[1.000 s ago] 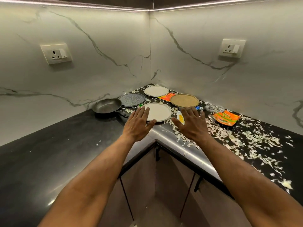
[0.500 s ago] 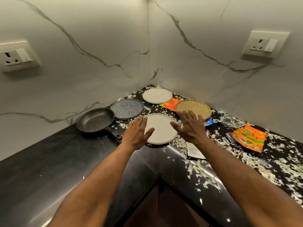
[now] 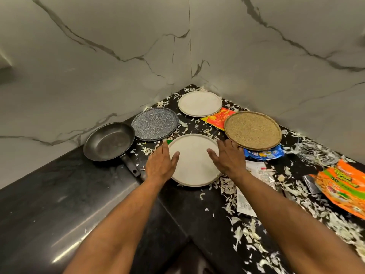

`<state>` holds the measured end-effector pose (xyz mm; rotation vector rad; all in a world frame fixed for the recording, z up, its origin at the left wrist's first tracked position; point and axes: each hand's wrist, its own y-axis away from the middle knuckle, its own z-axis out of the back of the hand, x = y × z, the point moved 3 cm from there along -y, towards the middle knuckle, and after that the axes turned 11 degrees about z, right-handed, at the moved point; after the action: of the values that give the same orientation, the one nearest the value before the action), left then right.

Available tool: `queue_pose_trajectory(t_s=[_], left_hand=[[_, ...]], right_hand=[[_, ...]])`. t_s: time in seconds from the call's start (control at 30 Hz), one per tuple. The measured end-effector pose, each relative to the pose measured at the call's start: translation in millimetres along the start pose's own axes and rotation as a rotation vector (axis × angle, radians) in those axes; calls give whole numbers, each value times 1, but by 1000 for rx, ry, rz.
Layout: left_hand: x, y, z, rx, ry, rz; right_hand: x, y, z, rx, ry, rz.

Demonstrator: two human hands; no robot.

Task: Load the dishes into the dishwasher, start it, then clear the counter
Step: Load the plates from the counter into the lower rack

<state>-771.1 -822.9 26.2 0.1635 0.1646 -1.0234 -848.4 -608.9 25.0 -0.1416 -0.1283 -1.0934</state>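
Partly, each hand — left hand [image 3: 160, 165], right hand [image 3: 229, 160] — hides near plate [image 3: 192, 161].

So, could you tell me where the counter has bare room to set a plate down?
Free: the dark counter left of the frying pan. Crowded: the corner, with plates, wrappers and white scraps running rightward past the near white plate.

One head-worn wide-angle view looks forward and down into the corner of a black counter [image 3: 59, 204], close above it, both forearms reaching in from the bottom edge
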Motion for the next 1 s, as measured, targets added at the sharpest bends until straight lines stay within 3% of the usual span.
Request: queue_pose_trajectory(t_s=[0.27, 0.53, 0.73, 1.0], left_hand=[[-9, -19, -14, 3, -47, 97], [-9, -35, -19, 3, 201, 228], [-9, -37, -2, -68, 340, 199], [-19, -28, 5, -42, 500, 217]], right_hand=[[-7, -18, -20, 26, -31, -135], [-3, -28, -28, -8, -167, -192], [-9, -29, -16, -115, -236, -199], [-24, -23, -1, -269, -692, -351]])
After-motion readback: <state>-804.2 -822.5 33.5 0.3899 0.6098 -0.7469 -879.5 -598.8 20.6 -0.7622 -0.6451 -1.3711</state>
